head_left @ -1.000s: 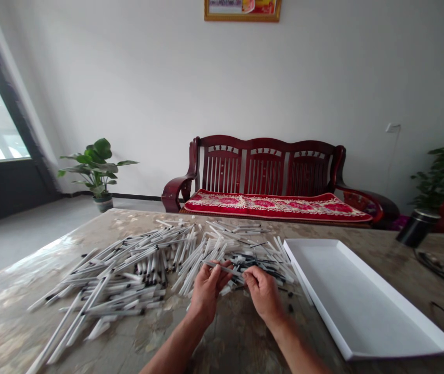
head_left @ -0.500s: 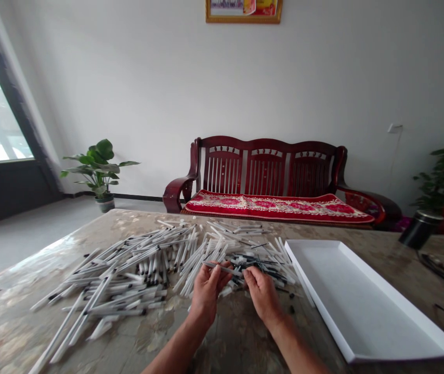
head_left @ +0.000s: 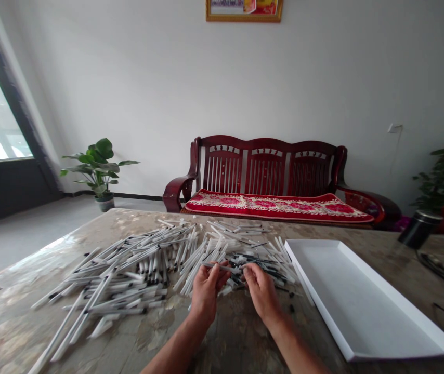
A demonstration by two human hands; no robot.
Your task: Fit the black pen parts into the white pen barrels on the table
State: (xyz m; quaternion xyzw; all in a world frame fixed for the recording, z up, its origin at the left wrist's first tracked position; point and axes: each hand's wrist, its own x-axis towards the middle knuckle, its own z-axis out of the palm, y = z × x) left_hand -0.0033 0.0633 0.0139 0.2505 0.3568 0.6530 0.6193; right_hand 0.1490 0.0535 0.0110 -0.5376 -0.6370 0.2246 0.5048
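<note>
Low over the table's middle, my left hand (head_left: 205,290) is closed around a slim pen (head_left: 222,267) with a pale barrel, lying nearly level between thumb and fingers. Just past the pen's right end, my right hand (head_left: 261,292) has thumb and forefinger pinched together; what they hold is too small to make out. Behind both hands lie dark slender pen parts (head_left: 271,266) in a loose heap. A large pile of white pens with black ends (head_left: 128,278) spreads to the left, and more white barrels (head_left: 196,267) lie beside my left hand.
A shallow white box tray (head_left: 374,296) stands at the right of the table (head_left: 159,337). Farther right are a black cylinder (head_left: 419,229) and a coiled dark cable (head_left: 438,267). Beyond the table stand a red wooden bench (head_left: 266,171) and a potted plant (head_left: 103,166).
Both hands stay almost in place. The right fingertips have shifted slightly up, and a small gap now seems to show between them and the pen's right end.
</note>
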